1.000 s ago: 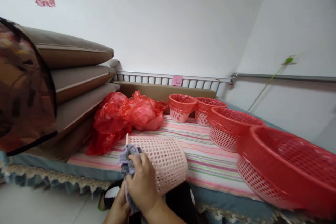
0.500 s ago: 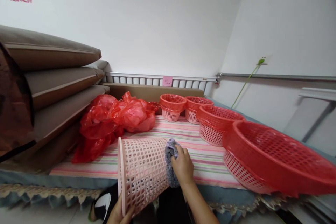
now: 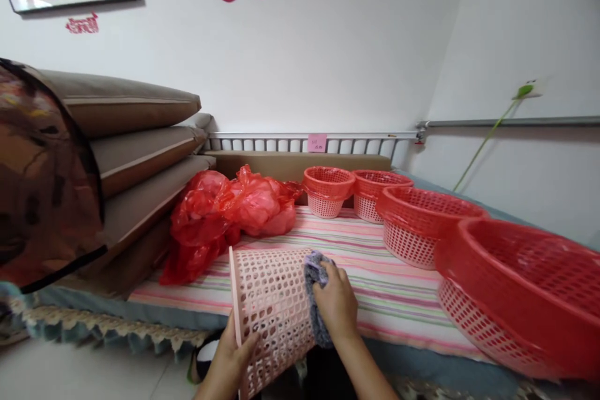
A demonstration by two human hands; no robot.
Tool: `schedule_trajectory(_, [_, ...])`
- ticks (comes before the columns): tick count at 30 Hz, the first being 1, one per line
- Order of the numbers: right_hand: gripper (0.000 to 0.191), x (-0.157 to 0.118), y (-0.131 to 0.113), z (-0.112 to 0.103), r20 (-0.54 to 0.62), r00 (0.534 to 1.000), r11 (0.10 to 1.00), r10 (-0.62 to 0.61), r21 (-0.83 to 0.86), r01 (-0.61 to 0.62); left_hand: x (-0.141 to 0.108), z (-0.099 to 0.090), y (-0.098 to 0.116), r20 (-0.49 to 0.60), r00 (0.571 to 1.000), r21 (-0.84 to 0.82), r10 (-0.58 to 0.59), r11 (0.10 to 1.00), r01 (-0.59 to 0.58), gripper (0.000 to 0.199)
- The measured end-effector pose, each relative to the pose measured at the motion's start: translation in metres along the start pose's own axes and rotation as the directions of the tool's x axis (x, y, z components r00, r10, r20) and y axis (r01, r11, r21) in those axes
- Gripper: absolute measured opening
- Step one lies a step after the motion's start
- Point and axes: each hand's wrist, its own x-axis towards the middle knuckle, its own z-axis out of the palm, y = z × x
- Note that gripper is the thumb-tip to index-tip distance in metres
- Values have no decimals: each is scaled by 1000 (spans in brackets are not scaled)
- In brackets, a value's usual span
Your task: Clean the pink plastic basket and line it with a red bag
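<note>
Cloth has been moved from left end of pink basket to right; bunched in right hand, basket gripped by left hand.

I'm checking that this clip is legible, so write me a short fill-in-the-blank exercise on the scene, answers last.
The left hand holds a pale pink ____.
The right hand holds a gray ____ against it.
The number of red-topped baskets lined up on the striped cover is ____.
The pink note is on the white ____ by the wall.

Missing words: basket; cloth; four; radiator.
</note>
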Motion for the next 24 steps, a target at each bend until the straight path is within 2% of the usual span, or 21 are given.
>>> schedule_trajectory(3, [40, -21, -48, 10, 40, 985, 977, -165, 146, 158, 0, -4, -8, -3, 1000, 19, 11, 1000, -11, 99])
schedule_trajectory(6, [45, -49, -94, 18, 79, 926, 883, -370, 338, 325, 5, -19, -14, -39, 992, 131, 116, 985, -110, 72])
schedule_trajectory(8, [47, -63, -112, 21, 106, 874, 814, -474, 431, 389, 9, -32, -18, -82, 981, 202, 174, 967, -155, 60])
schedule_trajectory(10, [48, -68, -115, 21, 136, 842, 781, -522, 472, 408, 10, -41, -21, -99, 978, 236, 183, 959, -156, 58])
schedule_trajectory(12, [48, -63, -105, 19, 144, 840, 793, -523, 443, 418, 9, -43, -21, -72, 983, 223, 171, 963, -151, 64])
schedule_trajectory(15, [47, -40, -72, 15, 105, 888, 864, -447, 308, 398, 3, -31, -20, -45, 994, 117, 97, 989, -91, 84])
schedule_trajectory(17, [46, -18, -42, 10, 61, 942, 928, -331, 199, 313, -1, -23, -21, -62, 997, 57, 48, 997, -45, 99])
schedule_trajectory(19, [43, 2, -11, 3, 5, 984, 981, -177, 84, 176, -5, -19, -26, -83, 995, 50, 56, 997, -52, 107])
schedule_trajectory(21, [42, 15, 14, -5, -40, 998, 998, -55, -7, 55, -7, -20, -34, -92, 992, 86, 85, 993, -77, 106])
schedule_trajectory(24, [41, 16, 31, -10, -70, 997, 996, -19, -84, 13, -9, -28, -40, -59, 991, 140, 117, 984, -108, 93])
